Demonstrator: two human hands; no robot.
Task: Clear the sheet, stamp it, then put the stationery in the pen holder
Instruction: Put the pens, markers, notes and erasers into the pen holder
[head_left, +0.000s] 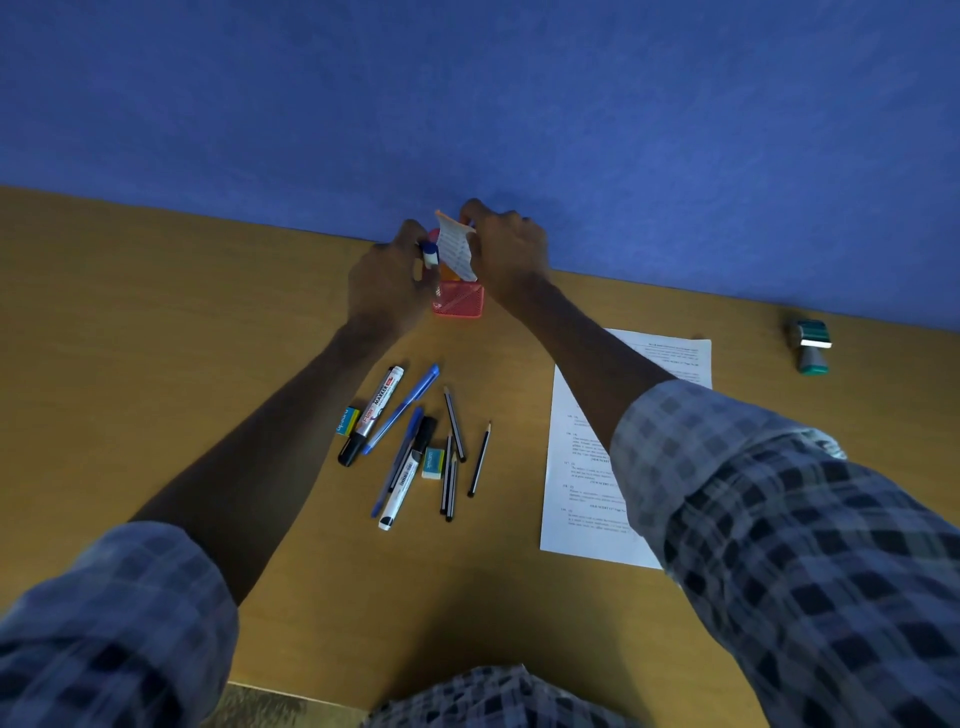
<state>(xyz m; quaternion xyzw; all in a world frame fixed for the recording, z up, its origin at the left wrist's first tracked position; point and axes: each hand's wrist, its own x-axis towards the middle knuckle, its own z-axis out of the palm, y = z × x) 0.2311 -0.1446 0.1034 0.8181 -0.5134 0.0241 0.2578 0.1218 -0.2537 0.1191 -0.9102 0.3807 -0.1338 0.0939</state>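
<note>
A red mesh pen holder (459, 302) stands at the table's far edge against the blue wall. My left hand (387, 280) holds a small blue-and-white tube (430, 254) over it. My right hand (506, 254) grips a white printed ruler-like strip (457, 250) that sticks into the holder next to something orange. On the table in front lie markers (375, 410), blue pens (402, 408), pencils (454, 423) and two erasers (432, 462). The printed sheet (587, 499) lies to the right, partly under my right arm. The stamp (811, 345) lies on its side far right.
The wooden table (156, 338) runs to the blue wall behind. Its near edge is at the bottom, by my checked shirt. My checked sleeves cover the lower corners of the view.
</note>
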